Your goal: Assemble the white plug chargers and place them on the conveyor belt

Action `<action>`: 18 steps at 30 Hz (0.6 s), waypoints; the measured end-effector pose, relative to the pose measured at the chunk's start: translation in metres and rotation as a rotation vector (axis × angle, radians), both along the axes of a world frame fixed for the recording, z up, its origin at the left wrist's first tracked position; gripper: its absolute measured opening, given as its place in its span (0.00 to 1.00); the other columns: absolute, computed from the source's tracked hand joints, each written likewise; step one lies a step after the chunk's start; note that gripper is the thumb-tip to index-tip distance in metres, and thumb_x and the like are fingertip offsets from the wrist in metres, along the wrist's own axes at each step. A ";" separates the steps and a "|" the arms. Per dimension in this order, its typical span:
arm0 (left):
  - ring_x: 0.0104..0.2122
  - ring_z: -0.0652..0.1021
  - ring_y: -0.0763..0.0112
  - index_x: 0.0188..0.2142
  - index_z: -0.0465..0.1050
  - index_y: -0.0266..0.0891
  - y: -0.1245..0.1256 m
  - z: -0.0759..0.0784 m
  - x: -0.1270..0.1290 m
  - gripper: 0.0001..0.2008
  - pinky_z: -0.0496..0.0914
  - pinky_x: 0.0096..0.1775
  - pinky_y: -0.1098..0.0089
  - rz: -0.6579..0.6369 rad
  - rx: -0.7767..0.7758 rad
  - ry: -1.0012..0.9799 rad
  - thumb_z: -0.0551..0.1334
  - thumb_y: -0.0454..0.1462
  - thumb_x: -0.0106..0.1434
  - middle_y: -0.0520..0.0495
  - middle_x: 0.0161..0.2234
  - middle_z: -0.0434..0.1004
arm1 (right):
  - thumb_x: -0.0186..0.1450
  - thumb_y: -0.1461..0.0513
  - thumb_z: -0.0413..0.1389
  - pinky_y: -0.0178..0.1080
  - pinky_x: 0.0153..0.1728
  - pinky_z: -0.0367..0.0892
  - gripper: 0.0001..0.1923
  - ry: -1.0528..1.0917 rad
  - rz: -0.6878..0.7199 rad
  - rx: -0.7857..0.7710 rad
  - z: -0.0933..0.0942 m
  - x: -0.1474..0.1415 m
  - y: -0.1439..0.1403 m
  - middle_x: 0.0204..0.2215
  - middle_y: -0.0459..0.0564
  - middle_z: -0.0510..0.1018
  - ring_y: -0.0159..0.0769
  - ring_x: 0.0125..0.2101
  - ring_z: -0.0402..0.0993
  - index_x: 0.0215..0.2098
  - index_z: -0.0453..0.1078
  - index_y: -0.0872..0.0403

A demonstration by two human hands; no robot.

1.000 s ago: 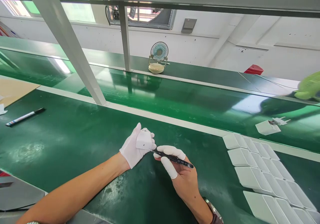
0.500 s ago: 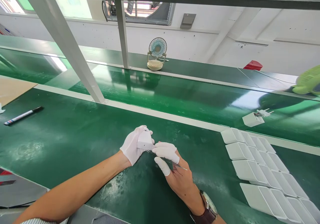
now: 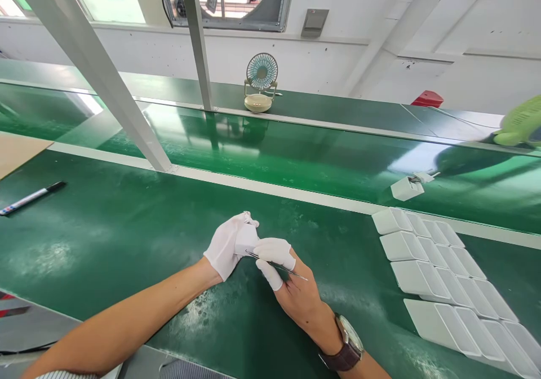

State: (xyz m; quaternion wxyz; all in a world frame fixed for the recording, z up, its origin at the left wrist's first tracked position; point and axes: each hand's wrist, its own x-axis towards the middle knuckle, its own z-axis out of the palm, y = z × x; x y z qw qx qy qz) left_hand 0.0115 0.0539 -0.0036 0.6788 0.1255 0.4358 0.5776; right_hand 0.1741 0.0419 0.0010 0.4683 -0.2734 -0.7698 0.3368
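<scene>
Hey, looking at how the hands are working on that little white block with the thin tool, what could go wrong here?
The thin pointed tool in the right hand aims at the white block and the gloved left hand gripping it; a slip might scratch the block or jab a finger. The block is held above the green table, so loosening the grip could drop it. The rows of white parts lie close to the right forearm, which might nudge them.

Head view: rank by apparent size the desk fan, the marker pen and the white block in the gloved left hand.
1. Marker pen, longest.
2. Desk fan, though it is farthest away.
3. White block, part hidden by the left hand.
</scene>
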 end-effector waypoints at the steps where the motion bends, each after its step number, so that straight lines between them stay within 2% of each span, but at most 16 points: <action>1: 0.25 0.74 0.76 0.38 0.72 0.35 0.000 0.000 0.000 0.21 0.68 0.28 0.74 0.000 0.001 0.005 0.74 0.44 0.52 0.46 0.35 0.78 | 0.69 0.69 0.55 0.45 0.46 0.76 0.11 -0.006 -0.004 0.004 0.000 0.000 0.000 0.43 0.52 0.79 0.39 0.46 0.76 0.47 0.71 0.49; 6: 0.25 0.74 0.76 0.37 0.73 0.35 -0.001 0.002 0.003 0.20 0.67 0.27 0.74 0.009 -0.003 0.013 0.75 0.43 0.51 0.46 0.34 0.78 | 0.69 0.68 0.55 0.44 0.44 0.77 0.11 -0.033 -0.015 0.016 0.002 0.000 -0.002 0.42 0.52 0.79 0.39 0.45 0.77 0.47 0.71 0.49; 12: 0.21 0.72 0.77 0.35 0.74 0.33 0.001 0.005 0.007 0.22 0.62 0.21 0.75 0.059 -0.030 0.029 0.74 0.47 0.49 0.46 0.30 0.76 | 0.69 0.68 0.55 0.44 0.44 0.77 0.11 -0.043 -0.008 0.053 0.000 -0.003 -0.002 0.41 0.52 0.79 0.39 0.44 0.77 0.47 0.72 0.48; 16: 0.23 0.73 0.73 0.38 0.74 0.32 0.004 0.005 0.007 0.24 0.67 0.24 0.73 0.028 0.026 0.139 0.73 0.49 0.50 0.46 0.29 0.75 | 0.70 0.65 0.56 0.43 0.46 0.76 0.08 -0.024 -0.035 0.005 -0.002 -0.002 0.000 0.41 0.51 0.79 0.39 0.44 0.77 0.45 0.73 0.48; 18: 0.26 0.76 0.70 0.44 0.73 0.34 0.006 0.003 0.002 0.26 0.72 0.28 0.70 0.018 0.083 0.284 0.69 0.51 0.54 0.46 0.32 0.76 | 0.70 0.63 0.56 0.43 0.47 0.75 0.06 -0.031 -0.085 -0.067 -0.001 0.000 0.000 0.42 0.51 0.80 0.39 0.44 0.77 0.44 0.74 0.49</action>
